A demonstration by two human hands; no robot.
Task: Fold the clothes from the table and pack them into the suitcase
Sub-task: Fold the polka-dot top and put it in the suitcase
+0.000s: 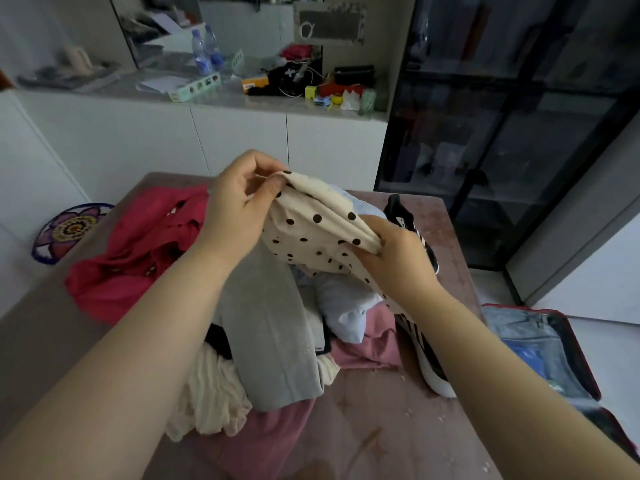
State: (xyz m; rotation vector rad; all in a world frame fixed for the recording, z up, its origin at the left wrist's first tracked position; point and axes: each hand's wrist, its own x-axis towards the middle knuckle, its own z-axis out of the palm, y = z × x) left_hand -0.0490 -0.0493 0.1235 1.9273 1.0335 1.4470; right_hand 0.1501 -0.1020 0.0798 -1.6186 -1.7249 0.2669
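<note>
1. The spotted top (318, 216) is held up in the middle of the frame, above the heap of clothes on the desk (398, 427); it seems to be lifted clear so its edges can be found before folding.
2. The left hand (239, 206) pinches the upper end of the cloth between thumb and fingers, so its grip is clamped on the top; the right hand (398, 258) has its fingers curled round a bunched part lower right, so that grip is clamped on it too; holding two separate spots likely serves to stretch the cloth flat.
3. Below lie a grey garment (273, 323) draped down the middle, a red garment (138, 251) at the left, a pale blue piece (346, 306) on a pink one (367, 344), and a ribbed cream piece (211, 393) at lower middle; all are loose and unfolded, so I judge the task far from finished.
4. A black-and-white shoe (429, 355) lies at the right of the heap, partly hidden by the right forearm.
5. The suitcase (588, 358) lies open at the lower right of the frame, beside the desk and lower down, with jeans (519, 327) already inside; standing so near, it makes the carry short.
</note>
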